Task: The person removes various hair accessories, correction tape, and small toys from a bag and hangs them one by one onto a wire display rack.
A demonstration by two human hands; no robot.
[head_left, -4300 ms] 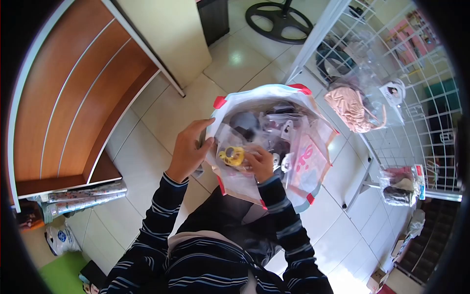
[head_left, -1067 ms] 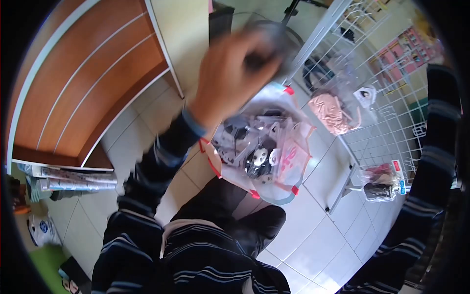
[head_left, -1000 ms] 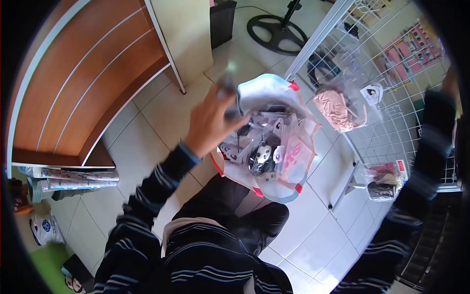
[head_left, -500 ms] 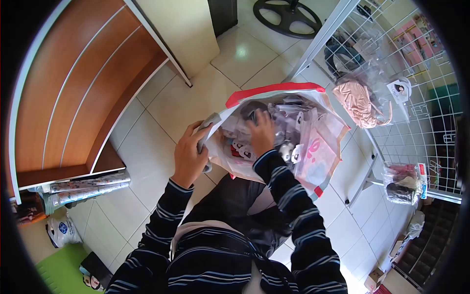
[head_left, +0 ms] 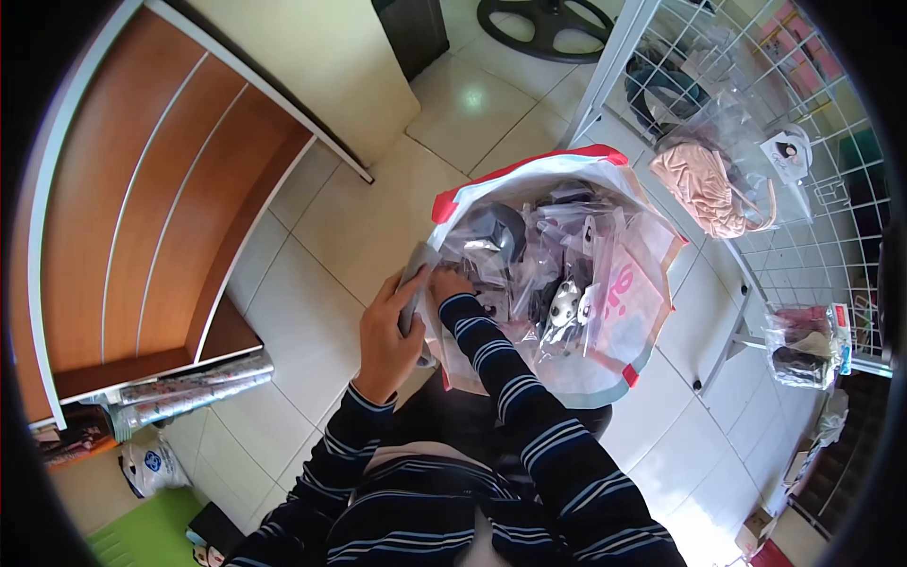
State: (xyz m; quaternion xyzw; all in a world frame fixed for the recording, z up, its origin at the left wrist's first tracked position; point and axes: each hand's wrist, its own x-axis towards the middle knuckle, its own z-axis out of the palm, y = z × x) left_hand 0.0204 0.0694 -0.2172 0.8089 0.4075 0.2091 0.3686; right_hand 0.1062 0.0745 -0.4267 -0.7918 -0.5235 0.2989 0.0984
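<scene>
A large white bag (head_left: pixel 619 364) with red-trimmed corners stands with its mouth wide, tilted toward me. Inside are several clear plastic packets (head_left: pixel 539 236), a dark grey rounded item (head_left: pixel 505 227) and a white spotted item (head_left: pixel 565 304) in plastic. My left hand (head_left: pixel 389 345) is closed on the bag's left side, fingers and thumb around a grey strip (head_left: pixel 414 295) along the rim. My right hand (head_left: pixel 452 284) reaches into the left of the bag, close to the inner wall. Its fingers are mostly hidden, so what they touch cannot be seen.
At the right, a white wire grid rack (head_left: pixel 803 180) bears a pink item (head_left: pixel 704 189) and a packet (head_left: pixel 808 350) in plastic. A brown wooden shelf unit (head_left: pixel 161 217) stands at left, wrapped rolls (head_left: pixel 194 378) below it. A black round base (head_left: pixel 548 28) sits on the tiles ahead.
My right hand has moved from the middle of the bag to its left side, uncovering the dark grey item. My left hand still holds the rim. The view has shifted slightly.
</scene>
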